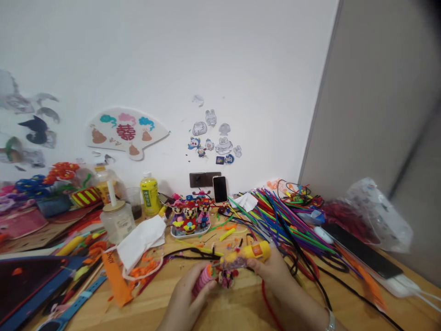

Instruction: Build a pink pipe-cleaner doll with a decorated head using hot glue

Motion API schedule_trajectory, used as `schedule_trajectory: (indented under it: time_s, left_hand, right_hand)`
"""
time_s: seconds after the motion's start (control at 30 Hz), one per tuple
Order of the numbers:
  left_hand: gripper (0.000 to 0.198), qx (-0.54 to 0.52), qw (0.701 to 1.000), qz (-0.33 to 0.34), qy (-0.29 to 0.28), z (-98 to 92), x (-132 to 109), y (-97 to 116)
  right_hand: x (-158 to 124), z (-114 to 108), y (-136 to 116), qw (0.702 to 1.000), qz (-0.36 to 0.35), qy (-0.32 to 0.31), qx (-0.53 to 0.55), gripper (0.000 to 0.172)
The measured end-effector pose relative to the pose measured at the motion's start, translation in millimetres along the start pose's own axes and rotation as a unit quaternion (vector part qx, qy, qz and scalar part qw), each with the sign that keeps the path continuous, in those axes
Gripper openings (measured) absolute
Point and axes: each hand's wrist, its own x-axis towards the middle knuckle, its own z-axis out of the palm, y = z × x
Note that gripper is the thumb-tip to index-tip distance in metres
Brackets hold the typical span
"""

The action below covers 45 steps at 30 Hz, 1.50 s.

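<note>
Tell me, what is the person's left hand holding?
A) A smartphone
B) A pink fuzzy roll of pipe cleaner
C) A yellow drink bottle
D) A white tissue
B. The left hand closes around a pink fuzzy roll of pipe cleaner, while the right hand holds a separate yellow pipe-cleaner piece.

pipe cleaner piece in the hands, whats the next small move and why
I'd probably ease the pink pipe-cleaner coil in the left hand closer to the yellow-and-orange pipe-cleaner piece in the right hand. The two are held slightly apart, with a red and pink tuft between them, so closing that gap seems the sensible small step.
</note>
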Motion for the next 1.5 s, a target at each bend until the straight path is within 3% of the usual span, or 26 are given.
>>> schedule_trajectory:
  time_s: [0.3, 0.5, 0.7, 0.87, 1.07, 1.5]
  left_hand:
    - [0.025, 0.002, 1.0, 0.018, 0.021, 0.0, -1, 0]
    - [0.025, 0.005, 1.0, 0.025, 0.008, 0.8, 0, -2]
    - [0.024, 0.0, 1.0, 0.02, 0.007, 0.9, -1, -1]
    - [0.022, -0.003, 1.0, 0.015, 0.015, 0.4, -1, -2]
    - [0.023, -0.005, 1.0, 0.009, 0.025, 0.5, 1, -2]
    - [0.023, -0.031, 0.999, 0.011, 0.033, -0.9, 0, 4]
  right_hand:
    - [1, -5, -14, 0.999, -0.016, -0.049, -0.003, 0.042]
    - [-2, -3, 3, 0.998, -0.029, -0.039, 0.033, 0.04]
    - [-1, -4, -9, 1.0, -0.004, -0.02, -0.011, 0.039]
    - [1, -7, -19, 0.998, -0.024, -0.06, -0.017, 0.035]
    - [0, -7, -14, 0.995, -0.04, -0.09, 0.002, 0.036]
    - [3, -9, -20, 0.995, -0.041, -0.076, -0.059, 0.035]
